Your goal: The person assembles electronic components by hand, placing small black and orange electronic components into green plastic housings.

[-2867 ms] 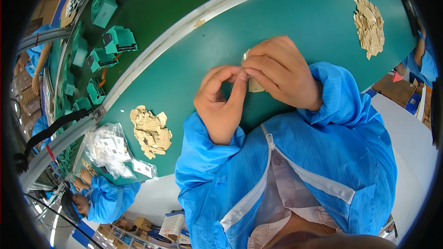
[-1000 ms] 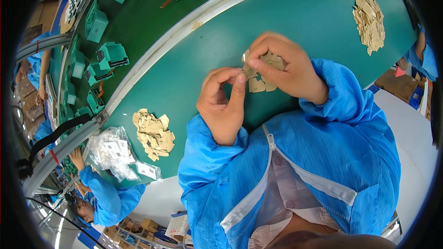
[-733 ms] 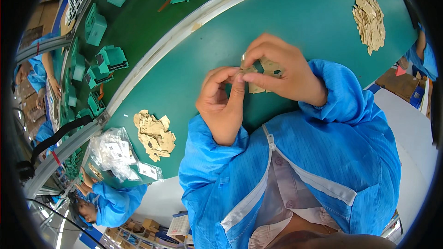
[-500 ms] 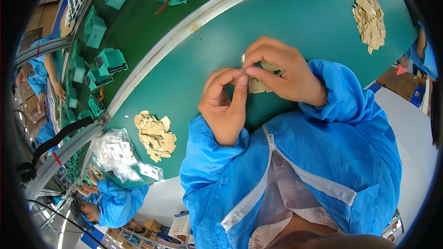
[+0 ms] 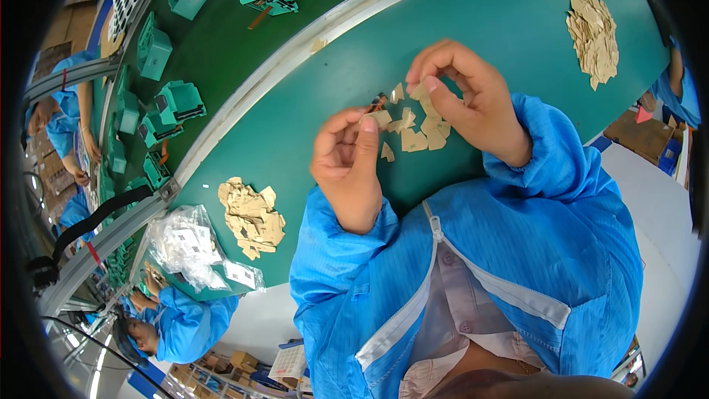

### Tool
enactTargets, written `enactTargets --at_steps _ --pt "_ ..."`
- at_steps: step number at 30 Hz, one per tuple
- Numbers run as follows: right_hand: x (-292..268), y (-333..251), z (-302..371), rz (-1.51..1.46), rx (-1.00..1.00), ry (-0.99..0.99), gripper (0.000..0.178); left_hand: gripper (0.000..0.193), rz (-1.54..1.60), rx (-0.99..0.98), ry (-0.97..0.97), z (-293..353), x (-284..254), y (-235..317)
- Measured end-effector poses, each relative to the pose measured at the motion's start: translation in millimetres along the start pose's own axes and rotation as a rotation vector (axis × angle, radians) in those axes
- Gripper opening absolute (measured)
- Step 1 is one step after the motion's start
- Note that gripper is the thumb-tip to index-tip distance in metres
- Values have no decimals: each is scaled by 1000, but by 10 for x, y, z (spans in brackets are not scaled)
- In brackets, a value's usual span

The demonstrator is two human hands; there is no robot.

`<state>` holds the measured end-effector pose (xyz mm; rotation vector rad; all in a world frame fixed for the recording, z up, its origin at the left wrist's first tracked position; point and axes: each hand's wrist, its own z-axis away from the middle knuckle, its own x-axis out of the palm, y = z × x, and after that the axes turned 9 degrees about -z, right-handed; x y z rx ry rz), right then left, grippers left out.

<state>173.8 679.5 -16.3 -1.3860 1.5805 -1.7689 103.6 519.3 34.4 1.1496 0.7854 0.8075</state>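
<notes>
Between thumb and forefinger, my left hand [image 5: 346, 166] pinches a small tan piece of paper [image 5: 381, 119]. A small dark and orange part [image 5: 379, 101] shows just beyond those fingertips; whether the hand holds it too is unclear. My right hand [image 5: 476, 100] is raised a little to the right, its thumb and forefinger closed on another tan paper piece [image 5: 422, 93]. Beneath and between the hands, several loose tan paper pieces [image 5: 414, 141] lie on the green tabletop [image 5: 325, 81].
Tan paper piles lie at the left [image 5: 251, 218] and far right [image 5: 592, 33]. A clear plastic bag [image 5: 185, 245] sits beside the left pile. Past a pale rail [image 5: 284, 55], green plastic housings [image 5: 179, 100] stand on a darker green surface. Co-workers in blue are at the left and right edges.
My hands have moved apart, the right one up and to the right. A tan piece now shows in each hand, and loose pieces and a dark and orange part have come into sight.
</notes>
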Motion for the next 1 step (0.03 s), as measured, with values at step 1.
enactTargets --at_steps 1 --pt "-13 3 23 -8 13 -34 10 21 59 2 4 -14 -5 -15"
